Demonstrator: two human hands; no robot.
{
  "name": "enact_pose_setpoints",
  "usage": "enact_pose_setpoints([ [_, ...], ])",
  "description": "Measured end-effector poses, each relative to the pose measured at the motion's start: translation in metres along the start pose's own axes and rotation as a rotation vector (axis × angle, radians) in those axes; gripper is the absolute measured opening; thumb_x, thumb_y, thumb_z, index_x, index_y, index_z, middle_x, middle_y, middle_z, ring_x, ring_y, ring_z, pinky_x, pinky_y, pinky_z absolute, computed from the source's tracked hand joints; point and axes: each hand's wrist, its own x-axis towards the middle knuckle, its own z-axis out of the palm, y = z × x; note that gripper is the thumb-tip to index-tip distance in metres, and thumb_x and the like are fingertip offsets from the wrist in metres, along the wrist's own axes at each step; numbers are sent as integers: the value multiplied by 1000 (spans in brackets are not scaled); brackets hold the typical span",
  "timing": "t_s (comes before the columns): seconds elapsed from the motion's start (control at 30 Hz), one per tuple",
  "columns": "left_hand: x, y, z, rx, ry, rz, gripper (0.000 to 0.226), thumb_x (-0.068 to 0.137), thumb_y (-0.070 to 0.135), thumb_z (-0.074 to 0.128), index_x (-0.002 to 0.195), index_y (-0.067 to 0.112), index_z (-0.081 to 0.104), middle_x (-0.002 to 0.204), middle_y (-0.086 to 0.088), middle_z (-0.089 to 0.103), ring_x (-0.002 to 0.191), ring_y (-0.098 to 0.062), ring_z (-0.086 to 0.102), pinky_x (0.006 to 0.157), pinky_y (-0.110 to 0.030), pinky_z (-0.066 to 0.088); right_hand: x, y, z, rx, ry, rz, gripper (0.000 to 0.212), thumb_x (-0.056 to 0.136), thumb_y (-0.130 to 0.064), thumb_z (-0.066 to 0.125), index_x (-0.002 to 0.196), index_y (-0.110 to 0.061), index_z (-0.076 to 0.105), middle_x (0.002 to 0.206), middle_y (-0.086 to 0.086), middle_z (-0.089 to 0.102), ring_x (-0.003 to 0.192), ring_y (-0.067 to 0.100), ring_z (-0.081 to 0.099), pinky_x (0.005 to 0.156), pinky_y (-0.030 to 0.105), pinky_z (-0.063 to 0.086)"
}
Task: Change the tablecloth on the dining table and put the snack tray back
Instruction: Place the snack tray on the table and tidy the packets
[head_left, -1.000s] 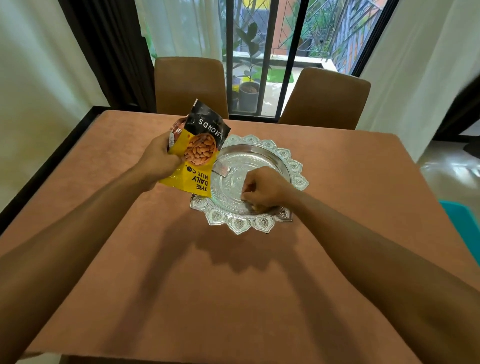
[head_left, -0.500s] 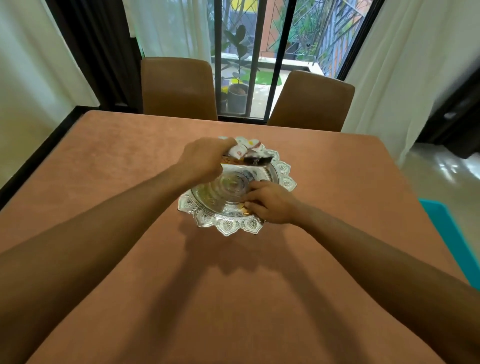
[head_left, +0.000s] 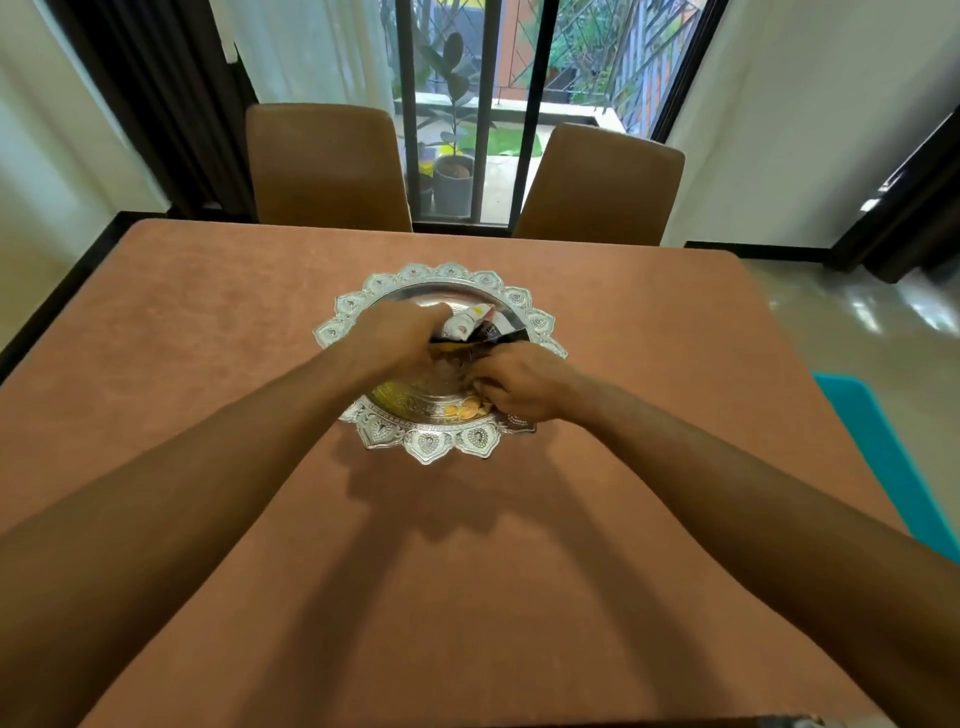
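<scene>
Both hands over round silver snack tray (head_left: 426, 441), scalloped embossed rim, mid-desk on brown tablecloth (head_left: 467, 597): left hand (head_left: 400, 338) grip clamped on crumpled snack packet (head_left: 470, 327); right hand (head_left: 514, 382) grip curled, contents indiscernible.

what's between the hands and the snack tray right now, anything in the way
Nothing visible stands in the way. Both the left hand and the right hand are already down over the silver snack tray, which sits on the brown tablecloth. The snack packet lies in the tray under the left hand's fingers.
</scene>
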Motion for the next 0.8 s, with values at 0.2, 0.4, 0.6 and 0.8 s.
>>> enact_pose_setpoints([
  [0.2,-3,-1,12,-54,59,-59,31,86,21,60,118,20,56,106,-4,69,94,-28,60,68,-34,41,-2,1,5,-79,35,90,56,99,-52,26,106,-19,71,97,7,68,89,29,61,78,45,51],
  [0.4,1,-12,23,-86,116,-24,35,86,16,61,120,25,59,106,-6,71,99,-34,63,72,-36,46,-8,-11,20,-76,69,90,64,97,-59,19,112,-20,68,103,4,64,87,27,58,79,43,49],
  [0.6,1,-15,30,-101,182,17,28,86,14,60,113,20,60,96,-7,71,90,-36,63,71,-38,47,-11,-28,29,0,180,-1,54,101,-49,30,108,-13,69,96,4,62,83,24,56,87,40,46],
  [0.8,1,-17,34,-101,203,26,30,85,14,58,114,21,60,93,-5,71,86,-36,64,69,-38,49,-3,-44,35,120,156,-147,37,106,-37,40,109,-13,69,98,1,57,84,19,54,85,27,36],
])
